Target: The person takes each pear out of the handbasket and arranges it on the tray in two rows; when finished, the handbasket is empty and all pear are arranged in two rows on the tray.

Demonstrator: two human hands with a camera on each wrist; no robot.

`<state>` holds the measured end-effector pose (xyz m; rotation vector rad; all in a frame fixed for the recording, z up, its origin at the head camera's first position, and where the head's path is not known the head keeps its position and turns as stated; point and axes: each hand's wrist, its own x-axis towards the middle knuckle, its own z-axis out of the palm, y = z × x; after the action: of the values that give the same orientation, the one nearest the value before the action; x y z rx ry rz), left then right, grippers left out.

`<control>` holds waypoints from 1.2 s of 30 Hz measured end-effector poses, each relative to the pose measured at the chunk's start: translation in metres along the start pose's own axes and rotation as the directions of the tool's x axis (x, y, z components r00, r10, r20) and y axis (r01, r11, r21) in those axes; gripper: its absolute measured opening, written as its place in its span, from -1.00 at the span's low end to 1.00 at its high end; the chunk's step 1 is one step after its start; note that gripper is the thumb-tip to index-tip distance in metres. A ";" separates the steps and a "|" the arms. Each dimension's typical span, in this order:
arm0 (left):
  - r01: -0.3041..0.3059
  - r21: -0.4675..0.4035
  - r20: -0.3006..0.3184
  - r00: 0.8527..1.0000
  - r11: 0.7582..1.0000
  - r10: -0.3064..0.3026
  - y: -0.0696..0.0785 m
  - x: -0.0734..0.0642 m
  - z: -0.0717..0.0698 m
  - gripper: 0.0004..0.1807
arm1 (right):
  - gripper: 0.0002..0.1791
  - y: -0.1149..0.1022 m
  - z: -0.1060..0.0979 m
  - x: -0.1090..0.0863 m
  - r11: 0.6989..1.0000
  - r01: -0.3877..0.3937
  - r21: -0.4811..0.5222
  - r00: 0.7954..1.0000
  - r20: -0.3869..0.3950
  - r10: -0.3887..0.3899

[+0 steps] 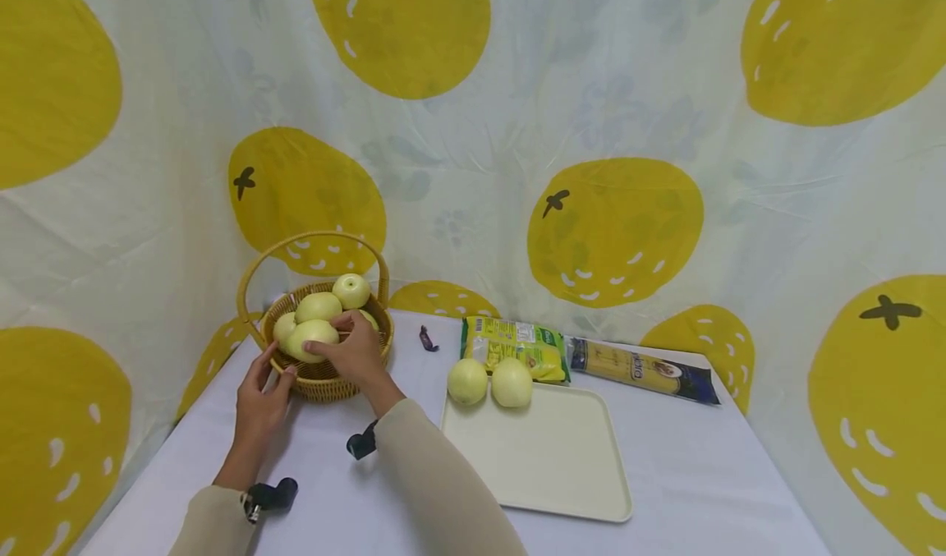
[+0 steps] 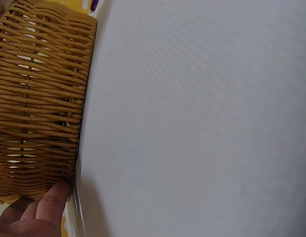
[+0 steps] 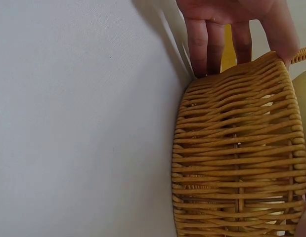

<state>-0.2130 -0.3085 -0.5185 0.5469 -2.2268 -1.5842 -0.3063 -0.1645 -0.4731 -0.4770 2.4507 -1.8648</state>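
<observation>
My right hand (image 1: 358,351) reaches over the wicker basket (image 1: 323,389) and pinches a pale yellow-green apple (image 1: 305,336) between thumb and fingers. More apples lie in the basket, among them one near the middle (image 1: 319,305) and one at the back right (image 1: 352,291). At the basket's front left, my left hand (image 1: 260,396) holds its side near the rim. In the left wrist view, the left hand's fingers (image 2: 51,205) lie along the low outer side of the weave. The right wrist view shows the left hand (image 3: 232,29) touching that side; the right hand is mostly out of it.
Right of the basket, two apples (image 1: 468,382) sit at the far left edge of a cream tray (image 1: 547,466). Behind the tray lie a yellow-green packet (image 1: 517,346) and a long blue-and-yellow packet (image 1: 643,369). A small dark wrapped item (image 1: 428,339) lies near the basket.
</observation>
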 end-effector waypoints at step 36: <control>0.020 0.010 0.023 1.000 1.000 -0.020 -0.003 0.000 -0.001 -0.28 | -0.42 -0.003 -0.072 -0.027 0.971 0.132 0.199 0.981 0.114 -0.157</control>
<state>-0.2124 -0.3102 -0.5207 0.5581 -2.2543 -1.5978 -0.2946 -0.0912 -0.4542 -0.7575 2.1819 -2.0262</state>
